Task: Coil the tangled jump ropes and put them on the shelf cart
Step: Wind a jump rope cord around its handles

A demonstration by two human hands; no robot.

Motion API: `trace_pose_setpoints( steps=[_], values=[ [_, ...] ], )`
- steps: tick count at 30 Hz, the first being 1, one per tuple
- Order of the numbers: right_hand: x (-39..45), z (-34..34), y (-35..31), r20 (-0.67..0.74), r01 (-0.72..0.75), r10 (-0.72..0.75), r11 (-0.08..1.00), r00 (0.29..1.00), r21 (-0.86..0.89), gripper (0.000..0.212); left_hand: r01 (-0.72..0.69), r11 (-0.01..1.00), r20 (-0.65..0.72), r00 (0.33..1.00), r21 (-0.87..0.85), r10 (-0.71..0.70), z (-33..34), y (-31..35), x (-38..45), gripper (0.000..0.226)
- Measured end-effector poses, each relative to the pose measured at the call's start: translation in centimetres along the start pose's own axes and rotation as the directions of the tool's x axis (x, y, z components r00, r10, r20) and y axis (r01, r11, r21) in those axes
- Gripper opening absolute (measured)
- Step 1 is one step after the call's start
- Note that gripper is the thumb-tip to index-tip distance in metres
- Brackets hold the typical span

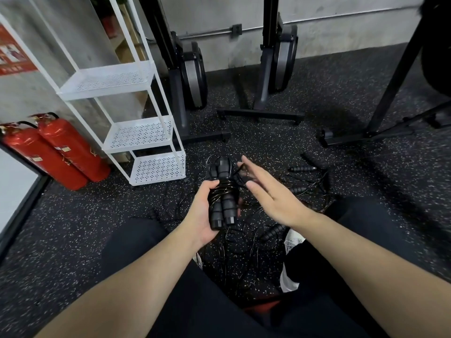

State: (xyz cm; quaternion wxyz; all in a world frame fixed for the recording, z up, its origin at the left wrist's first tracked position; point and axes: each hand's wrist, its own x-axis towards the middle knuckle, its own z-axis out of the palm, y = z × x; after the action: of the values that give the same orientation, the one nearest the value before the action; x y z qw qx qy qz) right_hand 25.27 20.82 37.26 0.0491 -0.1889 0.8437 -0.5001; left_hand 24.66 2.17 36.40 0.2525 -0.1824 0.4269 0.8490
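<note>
Head view. The left hand [203, 211] grips a rope bundle [221, 194]: two black handles side by side with cord wound round their middle, held just right of the cart [159, 164]. The right hand [266, 191] is flat, fingers straight, beside the bundle on the side away from the cart; a loose end of cord seems to run to its fingertips [244, 160], though whether it is pinched I cannot tell.

The step looks like finishing the wrap. To do it well, the left thumb should keep the turns pressed against the handles while the right hand tucks the tail under a turn, snug, so nothing springs loose on the way to the cart.

More ropes [300, 184] lie tangled on the floor, right of the cart and below the hands, with several loose handles showing among thin cord.

The cart has three white perforated shelves in view; all three show nothing on them, so the lowest, nearest the bundle, is the easy target.
</note>
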Motion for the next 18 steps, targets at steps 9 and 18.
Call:
trace_pose_setpoints(
  steps=[9, 18],
  values=[
    [1.5, -0.2, 0.0, -0.404, -0.077, 0.192, 0.956, 0.894, 0.283, 0.033, 0.060, 0.990, 0.117, 0.990, 0.127, -0.076, 0.4, -0.8, -0.7, 0.054],
    [1.1, 0.0, 1.4, -0.393, 0.007, -0.061, 0.991, 0.918, -0.137, 0.034, 0.007, 0.997, 0.078, 0.997, 0.072, -0.013, 1.0, -1.0, -0.2, 0.040]
  ],
)
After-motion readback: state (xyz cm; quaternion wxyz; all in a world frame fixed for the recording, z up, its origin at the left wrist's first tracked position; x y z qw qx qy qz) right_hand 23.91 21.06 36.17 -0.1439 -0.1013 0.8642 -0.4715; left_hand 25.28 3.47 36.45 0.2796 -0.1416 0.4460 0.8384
